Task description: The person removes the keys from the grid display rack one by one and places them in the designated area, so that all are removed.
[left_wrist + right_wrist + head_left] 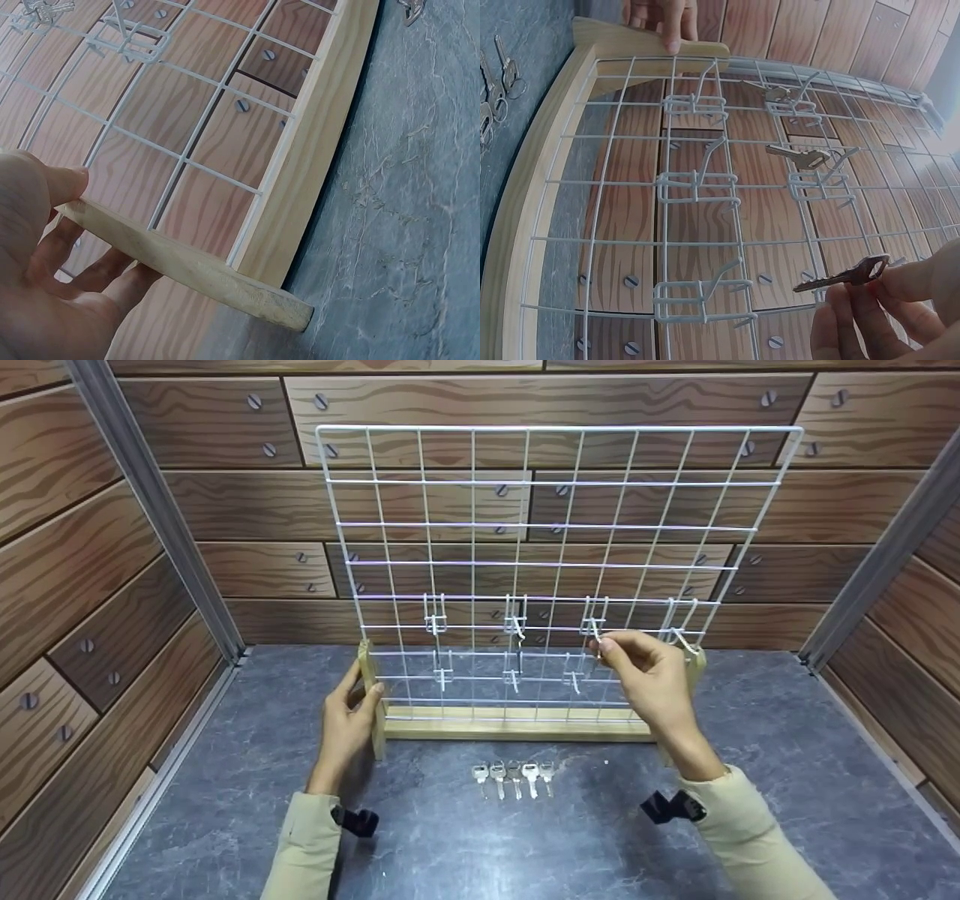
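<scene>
A white wire grid (555, 428) stands upright on a wooden base (517, 731), with two rows of hooks on its lower half. My left hand (350, 727) grips the stand's left wooden end piece (187, 266), thumb on one side and fingers on the other. Between thumb and fingers of my right hand (656, 682) is a metal key (847, 279), its head right by an upper-row hook (594, 626), third from the left. In the right wrist view, one key (802, 157) hangs on an upper hook and another key (778, 94) on the hook beyond. Fingers partly cover the third hook.
Several loose keys (531, 780) lie in a row on the grey marbled table (450, 847) in front of the base. The lower hooks (512, 681) carry nothing. Wood-patterned panels (187, 502) close in the back and both sides.
</scene>
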`<action>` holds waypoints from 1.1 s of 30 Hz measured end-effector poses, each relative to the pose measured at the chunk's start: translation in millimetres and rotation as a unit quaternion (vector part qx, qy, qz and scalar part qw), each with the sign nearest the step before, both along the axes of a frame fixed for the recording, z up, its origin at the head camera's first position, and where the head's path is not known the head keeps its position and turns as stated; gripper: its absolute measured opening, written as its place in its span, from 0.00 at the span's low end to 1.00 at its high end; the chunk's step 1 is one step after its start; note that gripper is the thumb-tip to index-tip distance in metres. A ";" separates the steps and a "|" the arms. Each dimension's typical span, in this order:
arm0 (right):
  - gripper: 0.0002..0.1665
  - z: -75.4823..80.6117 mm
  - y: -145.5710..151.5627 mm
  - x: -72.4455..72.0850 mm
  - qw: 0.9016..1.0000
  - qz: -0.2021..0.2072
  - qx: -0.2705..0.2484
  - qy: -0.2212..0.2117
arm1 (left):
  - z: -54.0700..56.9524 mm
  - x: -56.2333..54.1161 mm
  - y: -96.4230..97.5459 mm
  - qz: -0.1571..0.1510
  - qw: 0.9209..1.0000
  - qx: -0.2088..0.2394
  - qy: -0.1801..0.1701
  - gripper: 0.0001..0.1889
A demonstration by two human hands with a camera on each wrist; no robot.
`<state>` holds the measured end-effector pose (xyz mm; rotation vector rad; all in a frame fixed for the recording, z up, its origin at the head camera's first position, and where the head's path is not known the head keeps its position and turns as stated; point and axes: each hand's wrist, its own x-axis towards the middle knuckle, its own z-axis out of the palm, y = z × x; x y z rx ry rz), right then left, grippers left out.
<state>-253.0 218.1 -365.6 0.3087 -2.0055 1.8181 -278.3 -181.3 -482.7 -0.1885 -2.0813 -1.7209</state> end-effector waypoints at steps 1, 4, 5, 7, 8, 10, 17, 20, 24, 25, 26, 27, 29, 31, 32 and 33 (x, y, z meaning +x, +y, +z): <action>0.08 0.6 0.2 0.8 1.000 -0.002 0.002 0.000 | 0.1 -0.5 0.2 0.002 1.000 0.001 0.000 0.33; 0.08 1.7 1.2 2.7 1.000 -0.011 0.008 0.001 | -0.7 -1.1 0.6 0.006 1.000 0.003 0.000 0.32; 0.08 2.0 1.6 3.3 1.000 -0.013 0.010 0.002 | -1.0 -1.0 0.7 0.007 1.000 0.003 0.000 0.32; 0.08 2.6 2.2 4.3 1.000 -0.016 0.014 0.003 | -1.5 -0.4 1.0 0.010 1.000 0.004 -0.002 0.32; 0.08 3.1 2.5 4.9 1.000 -0.016 0.016 0.005 | -1.7 -0.1 1.1 0.011 1.000 0.006 -0.002 0.32; 0.08 4.1 3.1 6.0 1.000 -0.014 0.019 0.009 | -2.2 0.3 1.1 0.012 1.000 0.005 -0.003 0.32; 0.07 8.8 6.5 10.4 0.999 -0.008 0.032 0.006 | -1.4 0.2 1.7 0.013 1.000 0.002 -0.008 0.32; 0.08 11.4 7.8 12.2 1.000 -0.008 0.029 0.002 | -0.5 -0.7 1.9 0.012 1.000 -0.004 -0.003 0.32; 0.08 14.0 8.9 14.5 1.000 -0.005 0.027 -0.001 | 0.3 0.0 1.6 0.009 1.000 0.000 -0.003 0.33; 0.08 14.3 9.2 14.9 1.000 -0.005 0.029 -0.001 | 0.3 0.3 1.4 0.008 1.000 0.001 -0.004 0.33; 0.07 14.5 9.4 15.3 1.000 -0.004 0.031 -0.001 | 0.3 0.5 1.1 0.007 1.000 0.003 -0.004 0.33; 0.07 14.7 9.6 15.7 0.999 -0.003 0.033 -0.002 | 0.3 0.7 0.9 0.006 1.000 0.004 -0.004 0.33; 0.07 14.9 10.1 16.5 0.999 -0.002 0.037 -0.001 | 0.0 0.6 0.3 0.003 1.000 0.001 -0.001 0.33; 0.06 15.1 10.2 17.2 0.999 0.003 0.034 -0.002 | -0.1 0.7 0.0 0.002 1.000 -0.001 0.002 0.33; 0.06 15.1 10.2 17.5 0.999 0.006 0.031 -0.004 | -0.1 0.6 -0.2 0.002 1.000 -0.003 0.004 0.32; 0.06 15.3 10.2 17.9 1.000 0.009 0.027 -0.006 | -0.1 0.6 -0.4 0.003 1.000 -0.004 0.005 0.32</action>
